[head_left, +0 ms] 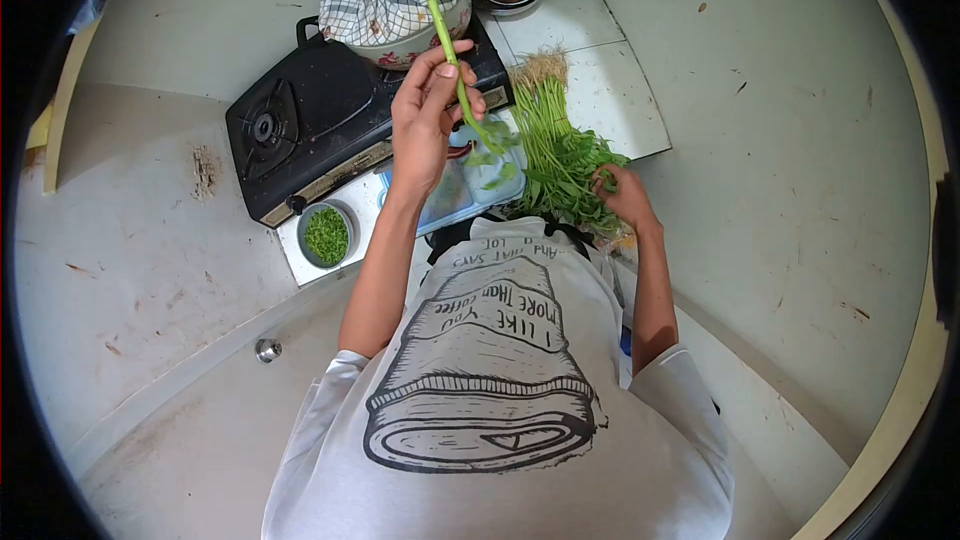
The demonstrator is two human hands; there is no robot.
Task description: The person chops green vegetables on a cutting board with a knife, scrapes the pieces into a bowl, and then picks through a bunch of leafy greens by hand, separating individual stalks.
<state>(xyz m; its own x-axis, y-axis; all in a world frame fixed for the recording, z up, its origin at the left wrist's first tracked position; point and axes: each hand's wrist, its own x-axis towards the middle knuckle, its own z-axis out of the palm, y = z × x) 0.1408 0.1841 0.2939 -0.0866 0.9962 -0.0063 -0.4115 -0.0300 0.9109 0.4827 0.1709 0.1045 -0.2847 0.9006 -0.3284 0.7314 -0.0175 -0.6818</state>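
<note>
Evidently, single-stem handling is in hand: the left hand (424,122), nearly closed, pinches one green stem (436,12), the right hand (628,200) curls at the leafy bundle (548,125) right of the stove (325,90) (grip cannot be told), and the next move likely calls for a light hold.
</note>
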